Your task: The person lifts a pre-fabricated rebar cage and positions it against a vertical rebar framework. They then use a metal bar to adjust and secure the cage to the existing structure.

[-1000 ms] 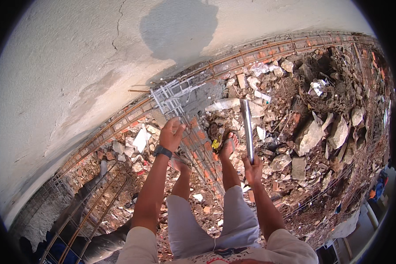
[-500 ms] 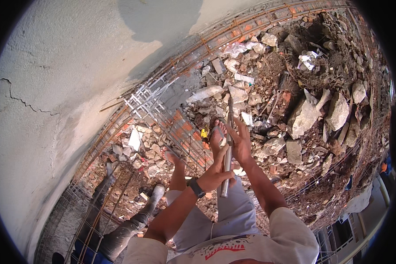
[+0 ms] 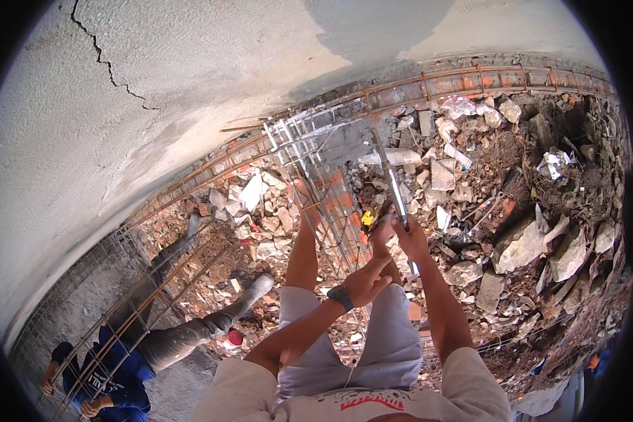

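My right hand (image 3: 411,241) is wrapped round a long metal bar-like tool (image 3: 397,191). The tool has a shiny silver shaft and a darker, narrower far end, and it points away from me over the rubble. A short length of it shows below the hand; its exact kind I cannot make out. My left hand (image 3: 367,281), with a dark watch (image 3: 340,298) on the wrist, is off the tool to the left. Its fingers are partly stretched toward my right forearm, and nothing shows in them.
A rebar cage (image 3: 334,211) with white-coated bars (image 3: 295,137) at its far end runs between my feet. Stones (image 3: 524,250) and broken rubble spread right. A cracked wall (image 3: 190,84) rises far left. At lower left, a person in dark blue (image 3: 116,366) sits behind rebar, legs stretched out.
My left hand has let go of the tool and dropped away from it. The right hand holds it alone, farther right and lower. My view has swung, bringing the seated person's body into sight.
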{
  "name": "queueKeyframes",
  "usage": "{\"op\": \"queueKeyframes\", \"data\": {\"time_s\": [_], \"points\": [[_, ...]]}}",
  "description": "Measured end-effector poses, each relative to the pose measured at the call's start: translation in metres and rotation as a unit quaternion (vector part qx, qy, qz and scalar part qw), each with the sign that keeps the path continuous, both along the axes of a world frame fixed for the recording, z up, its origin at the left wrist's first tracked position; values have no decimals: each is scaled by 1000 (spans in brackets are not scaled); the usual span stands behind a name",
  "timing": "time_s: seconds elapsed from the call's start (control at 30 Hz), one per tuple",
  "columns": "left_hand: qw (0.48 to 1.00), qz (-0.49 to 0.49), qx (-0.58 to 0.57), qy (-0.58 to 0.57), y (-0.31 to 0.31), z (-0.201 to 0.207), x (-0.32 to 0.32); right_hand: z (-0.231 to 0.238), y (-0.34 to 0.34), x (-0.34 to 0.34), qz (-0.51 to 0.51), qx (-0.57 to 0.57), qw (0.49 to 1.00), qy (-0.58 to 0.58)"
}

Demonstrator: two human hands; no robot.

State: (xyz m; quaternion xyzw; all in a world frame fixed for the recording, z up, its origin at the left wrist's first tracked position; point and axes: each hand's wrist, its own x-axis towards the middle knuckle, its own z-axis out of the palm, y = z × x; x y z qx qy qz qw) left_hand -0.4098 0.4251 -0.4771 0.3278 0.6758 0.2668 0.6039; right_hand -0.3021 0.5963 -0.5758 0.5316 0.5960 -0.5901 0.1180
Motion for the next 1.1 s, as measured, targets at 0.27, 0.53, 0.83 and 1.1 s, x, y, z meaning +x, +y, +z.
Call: {"op": "queueKeyframes", "data": {"time_s": [0.27, 0.53, 0.83, 1.1], "points": [[843, 479, -112, -219, 61, -107, -176, -121, 23, -12, 218, -2, 967, -135], [615, 556, -63, -556, 104, -165, -250, -198, -16, -56, 150, 198, 963, -103], [729, 535, -86, -419, 93, -150, -240, -175, -33, -48, 185, 31, 964, -186], [834, 470, -200, -209, 15, -136, -219, -116, -69, -34, 64, 76, 987, -126]]}}
